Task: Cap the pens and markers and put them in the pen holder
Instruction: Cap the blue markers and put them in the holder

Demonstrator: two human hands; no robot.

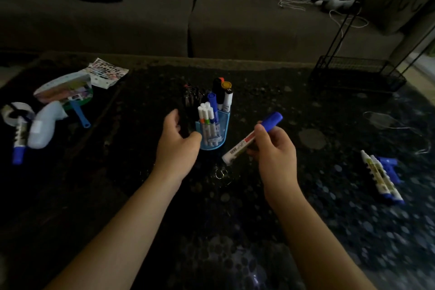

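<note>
Blue-capped marker (253, 138) tilted in right hand (274, 148); left hand (177, 141) seemingly half-curled beside pen holder (213, 133).

- The right hand (274, 148) gripped a blue-capped marker (251, 138), tilted with its cap up and away.
- The left hand (177, 140) curled loosely against the blue holder (215, 132), thumb touching its wall.
- The holder stood full of capped pens (206, 113) on the dark table (259, 207).
- Two more markers (381, 178) lay well to the right.
</note>
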